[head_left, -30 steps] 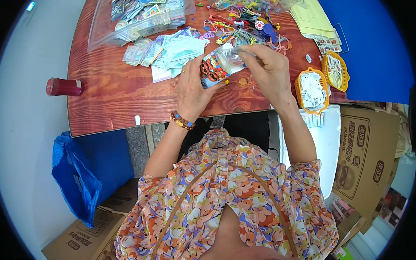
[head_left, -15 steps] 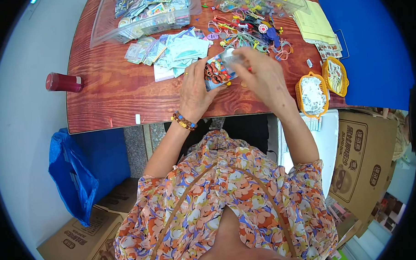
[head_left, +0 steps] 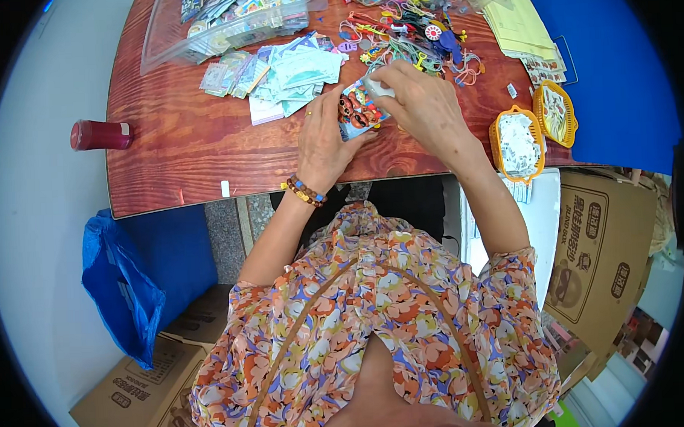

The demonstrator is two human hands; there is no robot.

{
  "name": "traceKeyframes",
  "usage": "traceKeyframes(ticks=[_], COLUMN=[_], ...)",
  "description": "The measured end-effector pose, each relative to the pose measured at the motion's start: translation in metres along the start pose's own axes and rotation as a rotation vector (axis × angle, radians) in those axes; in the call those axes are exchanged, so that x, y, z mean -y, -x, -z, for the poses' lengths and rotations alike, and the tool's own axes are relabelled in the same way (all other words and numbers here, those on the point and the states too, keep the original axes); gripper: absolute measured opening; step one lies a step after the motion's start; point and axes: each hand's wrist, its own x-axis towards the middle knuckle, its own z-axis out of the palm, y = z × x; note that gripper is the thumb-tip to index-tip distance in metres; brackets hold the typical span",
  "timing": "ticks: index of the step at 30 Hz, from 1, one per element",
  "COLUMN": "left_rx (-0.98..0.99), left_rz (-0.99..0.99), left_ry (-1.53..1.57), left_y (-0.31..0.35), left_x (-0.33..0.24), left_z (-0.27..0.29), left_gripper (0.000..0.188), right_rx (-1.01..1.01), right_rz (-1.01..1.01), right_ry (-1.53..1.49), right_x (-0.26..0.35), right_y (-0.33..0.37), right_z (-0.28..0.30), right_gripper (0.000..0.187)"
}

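My left hand [head_left: 326, 133] grips a small box [head_left: 359, 111] with a colourful cartoon print, red and brown on light blue. Its thumb lies along the near edge and its fingers along the left side. At the box's upper right corner, my right hand [head_left: 423, 109] pinches a pale, greyish-white piece [head_left: 377, 87], perhaps a film or small pouch; its kind is unclear. That piece touches or overlaps the box, and my right fingers partly hide it. Just beyond both hands lie a heap of light-blue and patterned cards [head_left: 299, 73] and a tangle of coloured cords and small trinkets [head_left: 408, 49].
Clear plastic bins [head_left: 253, 37] of packets and trinkets stand at the far side. Yellow papers [head_left: 515, 27] lie far right, above two orange baskets [head_left: 495, 144] with white slips and small pieces. A dark red cylinder [head_left: 102, 135] lies at the table's left edge. Cardboard boxes [head_left: 596, 257] stand beside me.
My right hand has shifted slightly left and up, closer against the box's corner, and is less blurred. The box stays in my left hand. My view has shifted slightly.
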Motion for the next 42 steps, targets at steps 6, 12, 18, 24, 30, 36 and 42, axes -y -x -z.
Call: traceKeyframes(ticks=[6,12,18,24,30,36,42], left_rx=[0.042,-0.026,-0.001,-0.019,-0.013,-0.014,-0.025], left_rz=[0.021,0.083,0.146,0.165,0.158,0.155,0.151], left_ry=[-0.011,-0.078,-0.06,-0.069,-0.057,-0.055,-0.043], left_y=[0.006,0.022,0.032,0.038,0.037,0.034,0.039], left_x=[0.0,0.016,0.016,0.015,0.023,0.021,0.021], left_z=[0.002,0.023,0.03,0.037,0.038,0.032,0.039], left_gripper=[0.085,0.082,0.082,0.082,0.083,0.082,0.081], right_rx=[0.158,0.086,0.119,0.115,0.236,0.107,-0.044], right_rz=[-0.015,-0.258,-0.25,-0.136,-0.222,-0.244,-0.144], right_ry=[-0.064,-0.733,-0.243,0.054,-0.002,-0.136,-0.004], right_x=[-0.011,-0.036,-0.103,-0.088,-0.083,-0.091,-0.101], right_y=[0.0,-0.008,-0.069,-0.103,-0.11,-0.098,-0.092], right_z=[-0.009,-0.016,-0.079,-0.112,-0.104,-0.114,-0.096], right_gripper=[0.021,0.025,0.024,0.028,0.029,0.029,0.024])
